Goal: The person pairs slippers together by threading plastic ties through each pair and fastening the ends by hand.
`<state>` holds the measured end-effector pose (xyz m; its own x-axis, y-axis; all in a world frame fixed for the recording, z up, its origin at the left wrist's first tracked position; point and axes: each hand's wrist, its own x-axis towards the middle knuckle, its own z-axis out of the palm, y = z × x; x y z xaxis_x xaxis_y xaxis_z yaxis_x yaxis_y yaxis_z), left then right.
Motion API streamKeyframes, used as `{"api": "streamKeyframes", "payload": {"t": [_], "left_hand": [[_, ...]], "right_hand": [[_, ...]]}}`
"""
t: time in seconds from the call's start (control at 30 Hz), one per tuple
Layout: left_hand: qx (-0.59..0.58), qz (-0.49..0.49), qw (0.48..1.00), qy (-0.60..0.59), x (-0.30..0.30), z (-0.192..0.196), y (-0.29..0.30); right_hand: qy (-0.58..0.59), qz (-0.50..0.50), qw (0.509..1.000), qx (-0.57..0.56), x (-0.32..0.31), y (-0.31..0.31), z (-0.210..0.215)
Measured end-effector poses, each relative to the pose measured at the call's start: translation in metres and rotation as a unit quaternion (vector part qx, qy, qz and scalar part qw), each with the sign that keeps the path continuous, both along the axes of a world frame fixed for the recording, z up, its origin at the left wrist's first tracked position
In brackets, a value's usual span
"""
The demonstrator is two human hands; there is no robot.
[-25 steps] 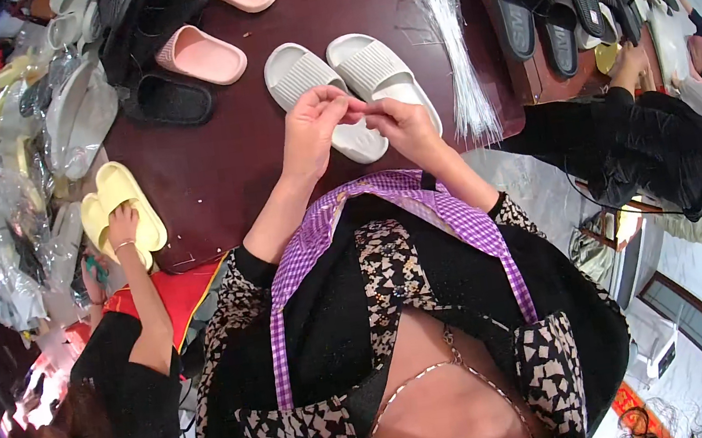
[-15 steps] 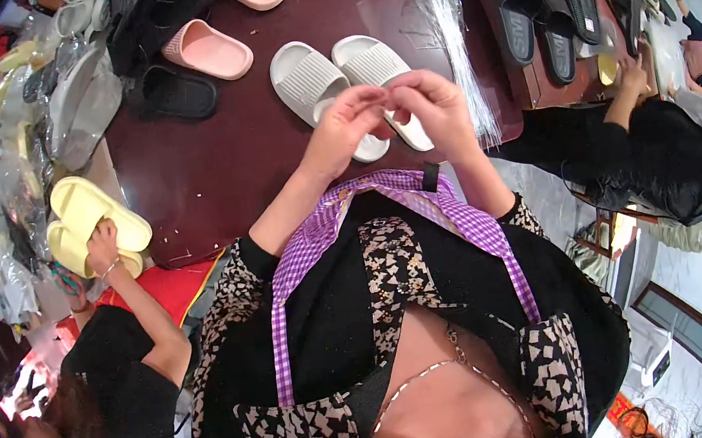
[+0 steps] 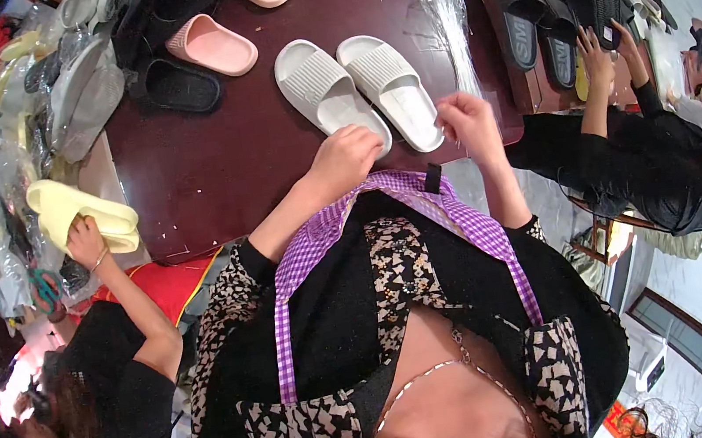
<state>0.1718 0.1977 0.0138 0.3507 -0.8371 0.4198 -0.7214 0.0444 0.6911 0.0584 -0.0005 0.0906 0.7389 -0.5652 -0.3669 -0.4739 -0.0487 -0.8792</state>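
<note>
white slippers: side by side on the dark table, touching my left hand
left hand: curled shut at one heel, holds nothing I can see
right hand: fingers pinched together, beside other heel; maybe a thin thing, cannot tell
feel: soft, light, bendy, I think
best hold: pinch the thick heel edge

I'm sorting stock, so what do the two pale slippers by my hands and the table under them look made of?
The pale slippers look like moulded foam or soft rubber: matte, thick-soled, ribbed footbeds, though the exact material is uncertain. The table looks like dark reddish-brown wood or laminate with a slight sheen.
</note>
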Motion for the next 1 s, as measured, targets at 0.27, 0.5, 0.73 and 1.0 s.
{"api": "streamKeyframes", "payload": {"t": [0.27,0.5,0.73,1.0], "left_hand": [[0.076,-0.035,0.993,-0.087,-0.009,-0.027,0.015],[0.111,-0.053,0.991,-0.059,-0.015,-0.039,0.013],[0.096,-0.039,0.99,-0.097,-0.003,-0.042,-0.008],[0.175,0.103,0.964,-0.17,0.018,-0.065,-0.027]], "right_hand": [[0.087,-0.039,0.989,0.113,-0.038,0.018,-0.068],[0.142,-0.023,0.983,0.112,-0.043,0.002,-0.098],[0.149,0.084,0.972,-0.164,-0.004,-0.018,-0.133],[-0.004,0.079,0.912,-0.403,0.06,-0.019,-0.166]]}}
